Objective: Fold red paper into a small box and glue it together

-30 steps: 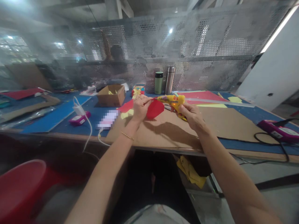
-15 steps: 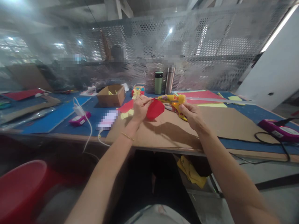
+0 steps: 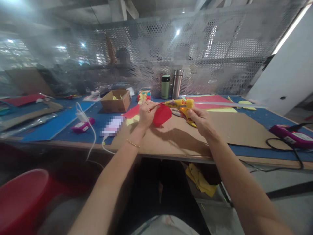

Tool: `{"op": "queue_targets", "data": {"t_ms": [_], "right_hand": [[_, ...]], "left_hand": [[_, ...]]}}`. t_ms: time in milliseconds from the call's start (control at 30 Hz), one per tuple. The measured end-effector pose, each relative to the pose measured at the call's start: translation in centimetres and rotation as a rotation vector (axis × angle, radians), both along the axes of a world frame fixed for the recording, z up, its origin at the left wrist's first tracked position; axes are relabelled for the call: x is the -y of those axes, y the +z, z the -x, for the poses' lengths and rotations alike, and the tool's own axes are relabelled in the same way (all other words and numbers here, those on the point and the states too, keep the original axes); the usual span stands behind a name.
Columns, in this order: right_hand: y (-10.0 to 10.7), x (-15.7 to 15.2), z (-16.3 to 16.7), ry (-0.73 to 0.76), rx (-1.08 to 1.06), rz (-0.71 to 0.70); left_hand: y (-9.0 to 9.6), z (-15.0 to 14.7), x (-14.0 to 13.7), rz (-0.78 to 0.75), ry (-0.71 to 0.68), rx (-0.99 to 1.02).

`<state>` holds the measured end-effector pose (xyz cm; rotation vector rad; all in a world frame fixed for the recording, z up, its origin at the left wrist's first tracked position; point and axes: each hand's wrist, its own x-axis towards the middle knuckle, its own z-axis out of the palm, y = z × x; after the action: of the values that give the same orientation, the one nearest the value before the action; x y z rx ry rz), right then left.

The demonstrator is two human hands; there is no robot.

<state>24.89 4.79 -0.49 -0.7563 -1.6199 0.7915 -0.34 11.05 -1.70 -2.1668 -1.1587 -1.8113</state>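
Observation:
A red paper piece [image 3: 162, 116] is pinched by its upper edge in my left hand [image 3: 147, 112], held over the brown cardboard [image 3: 176, 143]. In my right hand [image 3: 201, 121] is a yellow hot glue gun [image 3: 180, 104], with my fingers wrapped round its handle and a small orange light showing on its body. The nozzle points left and meets the top edge of the red paper close to my left fingertips. A long clear glue stick [image 3: 220, 104] sticks out from the back of the gun. My left fingers hide part of the paper's edge.
Behind my hands stand a green tumbler [image 3: 165, 87] and a steel flask [image 3: 177, 85]. To the left are a cardboard box [image 3: 116, 101], a phone [image 3: 112, 126] on a white cable and a purple power box [image 3: 83, 125]. Another purple power box [image 3: 294, 136] sits right.
Almost nothing differs. Both hands, the glue gun and the red paper keep their places; the view has shifted very slightly.

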Motion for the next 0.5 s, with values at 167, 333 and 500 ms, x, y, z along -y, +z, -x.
{"op": "queue_targets", "data": {"t_ms": [167,333,500], "right_hand": [[-0.23,-0.15,-0.08,-0.006,-0.001,0.0],[-0.22,-0.21,-0.2,-0.009,0.01,0.006],[0.04,-0.17,-0.23,-0.004,-0.023,0.016]], "left_hand": [[0.03,0.06,0.04,0.004,-0.016,-0.004],[0.06,0.07,0.0,0.012,-0.026,0.004],[0.1,-0.07,0.14,0.029,-0.015,0.011]]}}
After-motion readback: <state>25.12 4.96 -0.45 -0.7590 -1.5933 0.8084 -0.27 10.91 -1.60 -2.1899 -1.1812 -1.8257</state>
